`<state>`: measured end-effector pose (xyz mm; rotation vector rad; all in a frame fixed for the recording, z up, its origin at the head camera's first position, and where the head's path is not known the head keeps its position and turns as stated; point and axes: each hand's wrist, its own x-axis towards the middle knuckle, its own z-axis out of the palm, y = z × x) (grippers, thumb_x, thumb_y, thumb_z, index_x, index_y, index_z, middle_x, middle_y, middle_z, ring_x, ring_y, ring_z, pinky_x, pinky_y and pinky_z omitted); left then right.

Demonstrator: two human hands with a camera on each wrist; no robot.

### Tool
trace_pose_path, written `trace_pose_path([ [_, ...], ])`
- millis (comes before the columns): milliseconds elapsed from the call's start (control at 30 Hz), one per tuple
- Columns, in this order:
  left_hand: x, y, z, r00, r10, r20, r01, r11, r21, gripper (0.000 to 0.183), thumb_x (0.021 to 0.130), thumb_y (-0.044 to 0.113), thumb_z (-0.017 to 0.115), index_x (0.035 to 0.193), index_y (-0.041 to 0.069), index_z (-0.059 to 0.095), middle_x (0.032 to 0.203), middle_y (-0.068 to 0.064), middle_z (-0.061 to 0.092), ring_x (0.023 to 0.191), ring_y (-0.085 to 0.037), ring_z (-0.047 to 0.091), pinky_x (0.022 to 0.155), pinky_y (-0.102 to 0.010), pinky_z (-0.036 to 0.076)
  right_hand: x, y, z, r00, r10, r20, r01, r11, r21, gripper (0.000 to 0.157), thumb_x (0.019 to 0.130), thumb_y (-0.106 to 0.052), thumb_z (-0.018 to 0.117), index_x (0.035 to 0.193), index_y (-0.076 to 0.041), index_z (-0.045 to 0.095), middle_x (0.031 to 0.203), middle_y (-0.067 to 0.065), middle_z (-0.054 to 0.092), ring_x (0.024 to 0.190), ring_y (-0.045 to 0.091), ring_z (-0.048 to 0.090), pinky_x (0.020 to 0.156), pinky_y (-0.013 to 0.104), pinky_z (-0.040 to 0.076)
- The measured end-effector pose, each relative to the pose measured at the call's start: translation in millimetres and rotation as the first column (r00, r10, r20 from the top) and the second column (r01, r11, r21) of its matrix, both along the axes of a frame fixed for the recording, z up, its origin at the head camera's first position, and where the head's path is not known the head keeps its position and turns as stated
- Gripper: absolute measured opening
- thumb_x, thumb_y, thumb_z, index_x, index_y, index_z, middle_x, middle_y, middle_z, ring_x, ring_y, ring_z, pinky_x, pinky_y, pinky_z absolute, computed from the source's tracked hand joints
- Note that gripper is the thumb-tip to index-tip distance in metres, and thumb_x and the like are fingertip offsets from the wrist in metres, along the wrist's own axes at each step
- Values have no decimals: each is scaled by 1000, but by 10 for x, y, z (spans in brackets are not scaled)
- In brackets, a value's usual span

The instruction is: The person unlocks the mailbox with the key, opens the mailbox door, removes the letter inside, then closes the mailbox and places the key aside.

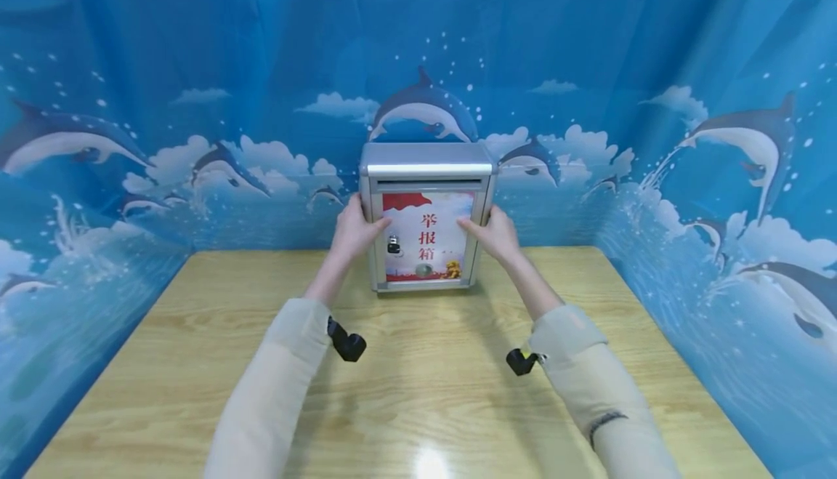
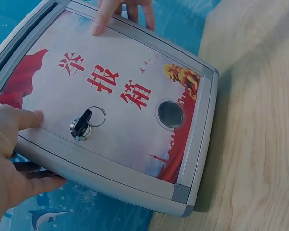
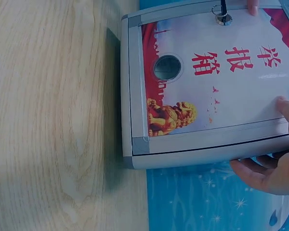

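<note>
A silver metal drop box (image 1: 428, 239) with a slot near its top stands upright at the far side of the table. Its front panel carries red characters, a golden lion and a small round window (image 2: 171, 114). A key with a ring sits in the lock (image 2: 82, 128) on the panel's left side. My left hand (image 1: 356, 230) grips the left side, thumb on the front and fingers round the edge. On the opposite side my right hand (image 1: 495, 233) holds the box likewise, its thumb pressed on the panel (image 3: 241, 96).
A wood-grain table (image 1: 418, 377) spreads out in front of the box. Blue curtains (image 1: 261, 43) printed with dolphins and clouds enclose the back and both sides. Small black cameras (image 1: 348, 344) hang at both wrists.
</note>
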<state>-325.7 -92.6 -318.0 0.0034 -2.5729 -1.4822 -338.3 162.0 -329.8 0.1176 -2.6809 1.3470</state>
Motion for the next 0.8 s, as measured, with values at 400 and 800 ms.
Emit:
trace_pose_path([
  [400,216,-94,17,999,8,-34,-10,999,-53,72,86,26,66,142,4,26,138,-19,41,124,-32,42,97,-45,39,215,-65,58,999,-4,-34,6,999,33,61,85,-42,64,122,3,45,112,21,55,100,34,56,81,43,49],
  [800,442,-114,6,996,-28,-89,23,998,-58,74,85,24,67,141,2,26,135,-20,43,122,-34,44,94,-46,41,478,-64,46,997,-26,-73,27,1000,13,62,84,-41,66,122,4,46,113,21,56,101,34,56,83,43,48],
])
